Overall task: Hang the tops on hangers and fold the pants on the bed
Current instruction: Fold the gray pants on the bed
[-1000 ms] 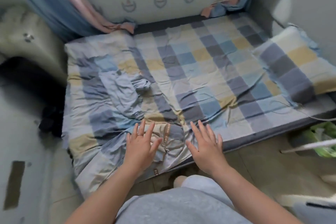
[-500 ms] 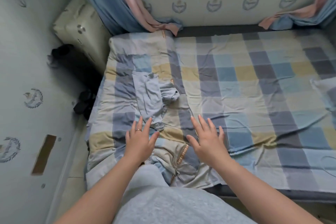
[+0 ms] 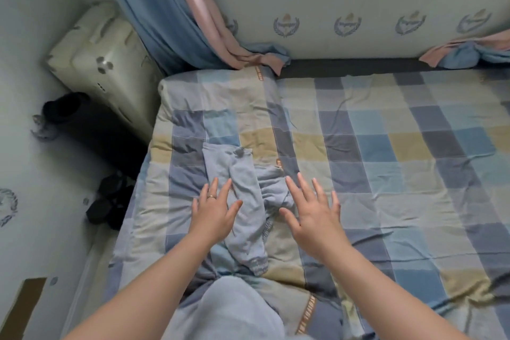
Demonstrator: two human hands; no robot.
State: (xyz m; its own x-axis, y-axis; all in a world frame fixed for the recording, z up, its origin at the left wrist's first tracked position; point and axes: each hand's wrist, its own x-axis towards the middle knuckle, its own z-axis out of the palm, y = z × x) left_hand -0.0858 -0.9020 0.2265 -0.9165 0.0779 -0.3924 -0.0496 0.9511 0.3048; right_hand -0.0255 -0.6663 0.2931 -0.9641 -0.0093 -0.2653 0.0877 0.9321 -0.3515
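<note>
Light-blue pants (image 3: 244, 199) lie rumpled on the bed (image 3: 386, 146), unfolded. Left hand (image 3: 214, 211) and right hand (image 3: 311, 212) flank them, fingers spread, gripping nothing. No hangers or tops visible; folding looks unstarted.

Count two hands at 6 o'clock: one left hand (image 3: 214, 212) and one right hand (image 3: 311, 212). You see one ring (image 3: 211, 196), on the left hand. One pair of light-blue pants (image 3: 245, 179) lies at centre on one bed (image 3: 386, 146). Count one curtain bundle (image 3: 176, 16) at 11 o'clock and a second curtain bundle (image 3: 469, 54) at 2 o'clock. Four full wall crests (image 3: 347, 24) span 12 to 2 o'clock. One cream case (image 3: 102, 63) sits at 10 o'clock.
</note>
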